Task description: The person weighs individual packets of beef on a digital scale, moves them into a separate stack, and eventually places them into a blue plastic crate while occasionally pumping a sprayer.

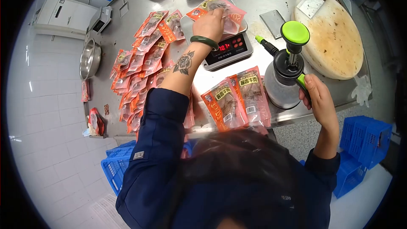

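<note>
While the sprayer is gripped by the right hand, the pouch on the scale, touched by the left hand (whether pinched cannot be told), is best centred and freed of finger pressure before being read.

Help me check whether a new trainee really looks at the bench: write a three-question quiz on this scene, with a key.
1. Multiple choice: what does the right hand grip?
A) a knife
B) a pump bottle
C) a metal bowl

2. True or false: the left hand lies on the round cutting board.

3. Fill the gap: a dark green bangle circles the ____ wrist.

Key
1. B, with the fingers around its handle.
2. False; it is on a printed packet over the scale.
3. left
</note>
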Demonstrator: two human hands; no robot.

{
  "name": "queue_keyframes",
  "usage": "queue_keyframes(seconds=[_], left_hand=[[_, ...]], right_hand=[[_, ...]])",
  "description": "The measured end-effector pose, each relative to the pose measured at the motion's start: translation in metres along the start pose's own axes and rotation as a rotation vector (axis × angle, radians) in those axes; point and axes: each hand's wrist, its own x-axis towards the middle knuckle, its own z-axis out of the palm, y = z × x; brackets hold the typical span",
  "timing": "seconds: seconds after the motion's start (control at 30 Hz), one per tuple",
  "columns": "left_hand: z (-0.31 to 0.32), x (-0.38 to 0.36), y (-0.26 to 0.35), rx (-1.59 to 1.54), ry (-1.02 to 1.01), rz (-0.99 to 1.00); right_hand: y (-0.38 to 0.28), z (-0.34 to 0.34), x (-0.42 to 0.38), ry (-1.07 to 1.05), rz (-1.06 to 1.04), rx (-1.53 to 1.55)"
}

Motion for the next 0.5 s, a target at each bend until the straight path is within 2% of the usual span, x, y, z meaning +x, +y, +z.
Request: queue_keyframes(seconds=[0.37, 0.43, 0.47, 0.5], left_hand=[[0.009, -0.001, -0.004, -0.001, 0.008, 0.001], [-0.002, -0.002, 0.001, 0.009, -0.022, 0.007], [-0.007, -0.004, 0.002, -0.039, -0.105, -0.049], [-0.013, -0.008, -0.005, -0.014, -0.029, 0.011]], right_hand=[[-0.002, 0.000, 0.002, -0.029, 0.027, -0.015], [-0.005, 0.002, 0.002, -0.018, 0.035, 0.004], [-0.006, 0.005, 0.002, -0.005, 0.044, 0.027], [-0.002, 0.004, 0.001, -0.029, 0.049, 0.025]])
